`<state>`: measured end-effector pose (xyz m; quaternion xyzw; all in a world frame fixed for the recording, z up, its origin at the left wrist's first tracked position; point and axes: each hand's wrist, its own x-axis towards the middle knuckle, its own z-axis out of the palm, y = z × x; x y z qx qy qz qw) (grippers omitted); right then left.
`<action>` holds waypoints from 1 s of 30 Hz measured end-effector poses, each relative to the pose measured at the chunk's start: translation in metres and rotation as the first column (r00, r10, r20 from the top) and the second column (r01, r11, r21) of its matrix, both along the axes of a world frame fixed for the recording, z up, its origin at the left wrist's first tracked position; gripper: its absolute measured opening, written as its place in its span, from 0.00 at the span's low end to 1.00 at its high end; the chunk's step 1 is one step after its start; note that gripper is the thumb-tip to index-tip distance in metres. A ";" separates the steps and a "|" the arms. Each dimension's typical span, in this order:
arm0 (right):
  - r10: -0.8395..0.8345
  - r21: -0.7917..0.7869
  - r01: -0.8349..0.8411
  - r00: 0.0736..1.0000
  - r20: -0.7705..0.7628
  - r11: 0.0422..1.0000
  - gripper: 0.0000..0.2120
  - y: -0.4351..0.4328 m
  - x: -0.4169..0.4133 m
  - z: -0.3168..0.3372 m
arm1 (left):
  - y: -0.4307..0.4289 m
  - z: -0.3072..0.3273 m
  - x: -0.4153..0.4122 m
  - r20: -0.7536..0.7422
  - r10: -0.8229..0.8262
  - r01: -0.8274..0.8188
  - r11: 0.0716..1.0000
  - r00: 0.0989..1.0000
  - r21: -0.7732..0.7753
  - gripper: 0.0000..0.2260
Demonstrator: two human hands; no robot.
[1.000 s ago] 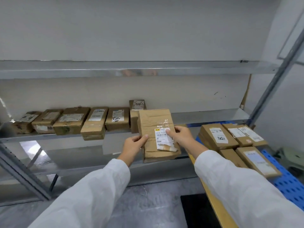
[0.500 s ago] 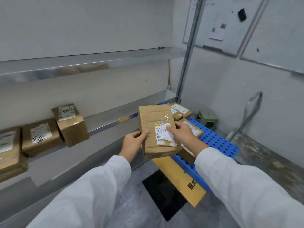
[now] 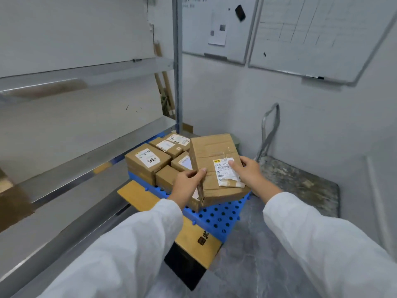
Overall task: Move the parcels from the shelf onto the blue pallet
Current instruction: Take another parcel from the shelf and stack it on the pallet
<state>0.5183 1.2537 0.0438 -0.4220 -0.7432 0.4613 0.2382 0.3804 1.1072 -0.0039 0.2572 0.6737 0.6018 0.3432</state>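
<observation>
I hold a flat brown cardboard parcel [image 3: 211, 160] with a white barcode label between both hands, tilted, just above the blue pallet [image 3: 217, 216]. My left hand [image 3: 188, 183] grips its near left edge with the thumb on top. My right hand [image 3: 249, 174] grips its right side, thumb on the label. Several labelled brown parcels [image 3: 147, 161] lie packed together on the pallet's far part. The near right part of the perforated pallet is bare. The held parcel hides some of the parcels behind it.
A metal shelf [image 3: 92, 155] runs along the left, ending at an upright post [image 3: 177, 61]. A parcel's corner [image 3: 12, 203] shows at the far left edge. A yellow board [image 3: 193, 235] lies under the pallet's near side. A hand cart [image 3: 298, 181] stands to the right, whiteboards above.
I have turned right from the shelf toward the pallet, carrying the parcel along in both hands. The parcel now hangs over the pallet, lower and tilted.
</observation>
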 end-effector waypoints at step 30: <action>0.356 -0.088 -0.347 0.925 0.129 0.934 0.13 0.258 -0.085 -0.043 | 0.231 -0.047 -0.010 -0.012 0.406 -0.405 0.909 0.914 -0.101 0.21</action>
